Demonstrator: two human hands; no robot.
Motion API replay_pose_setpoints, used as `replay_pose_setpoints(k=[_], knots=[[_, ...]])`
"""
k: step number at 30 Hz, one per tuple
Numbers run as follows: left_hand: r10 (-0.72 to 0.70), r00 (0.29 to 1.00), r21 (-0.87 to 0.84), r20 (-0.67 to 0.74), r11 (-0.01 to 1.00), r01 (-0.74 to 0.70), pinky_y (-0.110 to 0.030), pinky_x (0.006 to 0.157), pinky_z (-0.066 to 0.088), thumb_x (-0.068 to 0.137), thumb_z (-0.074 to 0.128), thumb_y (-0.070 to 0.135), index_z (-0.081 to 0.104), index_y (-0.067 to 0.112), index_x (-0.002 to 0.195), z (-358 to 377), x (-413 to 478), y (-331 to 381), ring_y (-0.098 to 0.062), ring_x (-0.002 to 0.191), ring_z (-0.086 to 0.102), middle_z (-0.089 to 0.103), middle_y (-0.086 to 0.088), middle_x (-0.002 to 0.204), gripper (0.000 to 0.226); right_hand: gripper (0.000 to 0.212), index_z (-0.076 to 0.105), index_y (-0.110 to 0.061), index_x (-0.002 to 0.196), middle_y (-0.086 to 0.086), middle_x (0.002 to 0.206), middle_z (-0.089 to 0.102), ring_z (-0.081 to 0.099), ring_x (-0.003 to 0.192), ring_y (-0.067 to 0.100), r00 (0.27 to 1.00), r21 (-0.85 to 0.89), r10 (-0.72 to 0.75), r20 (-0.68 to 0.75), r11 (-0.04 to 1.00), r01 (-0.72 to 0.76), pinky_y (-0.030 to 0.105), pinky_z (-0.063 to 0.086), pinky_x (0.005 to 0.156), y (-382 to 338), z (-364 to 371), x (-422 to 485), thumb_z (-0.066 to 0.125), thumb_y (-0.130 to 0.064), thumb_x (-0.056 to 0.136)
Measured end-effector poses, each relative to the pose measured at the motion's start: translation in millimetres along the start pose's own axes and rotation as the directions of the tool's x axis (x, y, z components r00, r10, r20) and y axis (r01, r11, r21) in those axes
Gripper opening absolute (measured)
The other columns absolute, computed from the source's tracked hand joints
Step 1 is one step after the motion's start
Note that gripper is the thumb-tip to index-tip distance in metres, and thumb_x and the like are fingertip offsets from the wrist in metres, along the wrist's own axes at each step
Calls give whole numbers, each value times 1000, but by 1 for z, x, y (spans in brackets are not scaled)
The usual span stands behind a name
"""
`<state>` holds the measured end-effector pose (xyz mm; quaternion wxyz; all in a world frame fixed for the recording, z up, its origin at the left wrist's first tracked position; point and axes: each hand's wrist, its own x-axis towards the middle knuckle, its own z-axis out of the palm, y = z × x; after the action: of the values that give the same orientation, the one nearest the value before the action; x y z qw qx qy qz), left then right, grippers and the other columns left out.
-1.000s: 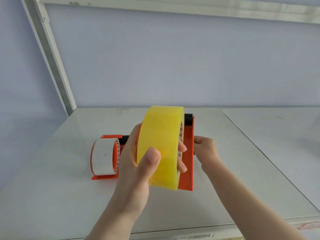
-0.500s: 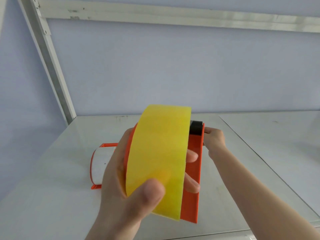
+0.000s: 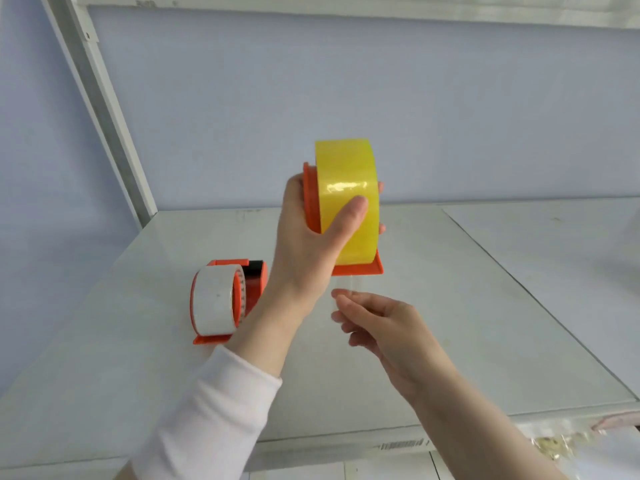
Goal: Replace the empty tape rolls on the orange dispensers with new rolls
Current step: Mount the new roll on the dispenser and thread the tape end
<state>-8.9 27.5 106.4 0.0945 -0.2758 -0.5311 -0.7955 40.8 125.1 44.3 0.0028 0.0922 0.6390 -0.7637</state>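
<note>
- A white sleeve (image 3: pixel 214 410) covers the left arm, low down and closest to us. The right arm is bare.
- The right hand (image 3: pixel 381 323) is just past the sleeve, in front of the table (image 3: pixel 485 306) edge. Its fingers are curled, and its thumb and first finger pinch a clear strip of tape (image 3: pixel 343 289).
- The strip is hard to see. It runs up from the pinching fingers to the bottom of the orange dispenser (image 3: pixel 356 270).
- The left hand (image 3: pixel 304 237) holds that orange dispenser up in the air, above the table. The hand wraps round it. The thumb presses on the front of the yellow roll (image 3: pixel 346 174), and the fingertips peek out on the far side.
- The yellow roll is big and full. It sits in the held dispenser and stands up tall.
- A second orange dispenser (image 3: pixel 261 277) lies on the table, to the left of the left wrist. No hand touches it.
- A white roll (image 3: pixel 214 303) sits in that one.
- Behind the table is a pale blue wall (image 3: pixel 381 98).
- A white post (image 3: pixel 104 109) leans up along the wall on the left.
</note>
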Motion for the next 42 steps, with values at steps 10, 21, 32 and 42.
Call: replay_pose_setpoints(k=[10, 21, 32, 42], knots=[[-225, 974, 176, 19, 960, 218, -24, 65, 57, 76, 62, 22, 41, 23, 105, -18, -43, -57, -6, 87, 68, 69, 10, 99, 36, 14, 65, 3, 72, 4, 60, 67, 59, 49, 7, 970, 381, 239, 40, 894, -236, 15, 53, 53, 15, -5, -17, 57, 0, 83], [-365, 928, 292, 73, 898, 330, -32, 65, 59, 77, 71, 26, 38, 28, 103, -38, -66, -74, -9, 91, 69, 67, -6, 106, 42, 25, 66, 9, 93, 14, 85, 70, 66, 58, 11, 916, 408, 373, 146, 821, -400, 16, 53, 52, 28, -19, -28, 63, 4, 70], [-234, 969, 596, -75, 768, 232, -13, 90, 44, 71, 64, 57, 39, 23, 128, -43, -83, -34, 5, 105, 58, 57, 16, 114, 71, 29, 70, -13, 88, -3, 79, 75, 66, 66, 10, 985, 200, 152, 83, 966, -166, 17, 51, 52, -4, -32, -67, 62, -24, 62], [-124, 912, 581, -390, 735, 348, -11, 87, 42, 82, 65, 10, 40, 10, 128, -161, -80, 7, 3, 107, 55, 51, -10, 130, 52, 52, 51, -25, 117, -14, 100, 63, 60, 96, 1, 968, -327, -241, 64, 912, 249, 19, 48, 84, 18, 96, -32, 71, -38, 70]])
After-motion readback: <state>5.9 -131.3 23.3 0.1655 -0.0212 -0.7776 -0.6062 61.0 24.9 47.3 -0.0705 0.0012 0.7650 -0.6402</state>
